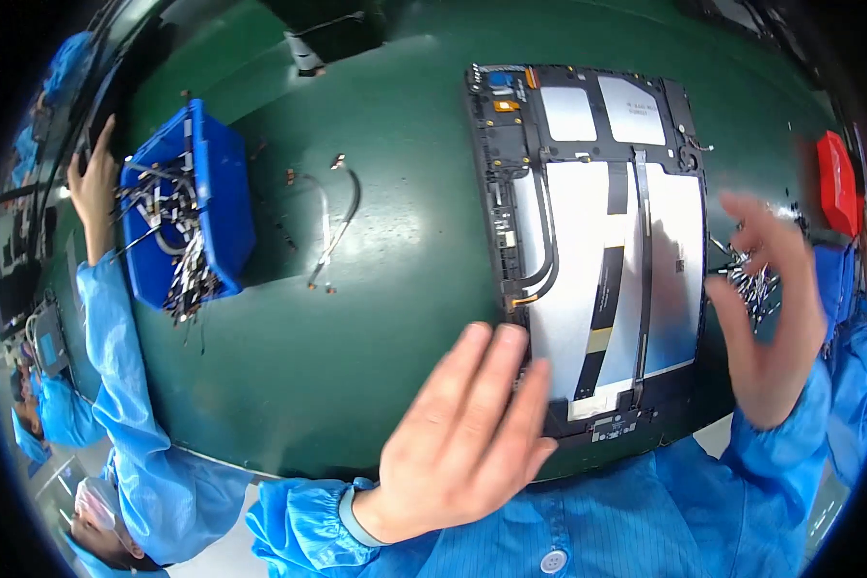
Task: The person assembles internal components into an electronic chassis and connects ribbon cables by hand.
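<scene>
An opened tablet-like device [674, 241] lies on the green table, showing silver panels, black flat ribbon cables and a dark frame. My left hand [462, 433] is at its lower left edge, fingers stretched out, with nothing seen in it; whether the fingertips touch the frame I cannot tell. To the right of the device my right hand [775, 308] is raised, thumb and fingers apart and slightly blurred, holding nothing that shows. Just behind that hand lies a pile of small cables and metal pieces [749, 287], partly hidden by it.
A blue bin [226, 207] full of short cables stands at the left. Between bin and device lie loose cables [342, 226]. A red bin [837, 183] and another blue bin [831, 279] sit at the right. A co-worker's hand [94, 188] reaches past the left bin.
</scene>
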A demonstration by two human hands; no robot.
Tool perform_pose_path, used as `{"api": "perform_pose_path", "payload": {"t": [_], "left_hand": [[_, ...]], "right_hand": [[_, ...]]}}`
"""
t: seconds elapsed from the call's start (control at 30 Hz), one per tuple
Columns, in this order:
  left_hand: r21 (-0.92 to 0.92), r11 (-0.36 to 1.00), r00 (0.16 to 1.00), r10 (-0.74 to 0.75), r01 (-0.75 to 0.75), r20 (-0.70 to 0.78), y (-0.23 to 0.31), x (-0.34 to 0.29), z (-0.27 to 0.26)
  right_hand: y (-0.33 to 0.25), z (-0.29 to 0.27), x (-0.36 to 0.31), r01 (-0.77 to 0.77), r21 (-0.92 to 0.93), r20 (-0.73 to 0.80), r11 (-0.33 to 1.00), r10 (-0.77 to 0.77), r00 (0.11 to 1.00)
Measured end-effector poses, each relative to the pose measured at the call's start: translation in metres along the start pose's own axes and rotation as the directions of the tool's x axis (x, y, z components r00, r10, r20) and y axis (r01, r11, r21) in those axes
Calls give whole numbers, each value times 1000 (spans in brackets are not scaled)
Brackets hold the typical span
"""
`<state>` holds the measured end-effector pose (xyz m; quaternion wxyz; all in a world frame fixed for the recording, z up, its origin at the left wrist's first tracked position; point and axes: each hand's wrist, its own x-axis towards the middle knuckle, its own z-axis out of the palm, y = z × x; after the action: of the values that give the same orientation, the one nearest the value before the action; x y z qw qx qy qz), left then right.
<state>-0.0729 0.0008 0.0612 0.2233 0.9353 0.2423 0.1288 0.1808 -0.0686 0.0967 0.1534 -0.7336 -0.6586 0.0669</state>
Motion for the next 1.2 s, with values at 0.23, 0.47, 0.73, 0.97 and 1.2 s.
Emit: {"api": "perform_pose_path", "payload": {"t": [0.23,0.47,0.73,0.97,1.2], "left_hand": [[-319,916,968,-251,245,22,-54,6,13],[-675,732,951,-265,92,-157,-56,76,12],[-654,747,609,-465,-120,-643,-108,199,21],[-632,772,769,-443,66,-462,-117,236,65],[-552,787,875,-443,276,-194,-112,334,107]], "right_hand": [[-21,62,-27,-124,143,50,982,118,992],[15,50,23,-201,977,160,65,394,905],[85,124,266,103,974,-173,203,365,915],[123,208,344,175,885,-305,431,253,918],[308,43,264,-204,-5,-405,979,185,896]]}}
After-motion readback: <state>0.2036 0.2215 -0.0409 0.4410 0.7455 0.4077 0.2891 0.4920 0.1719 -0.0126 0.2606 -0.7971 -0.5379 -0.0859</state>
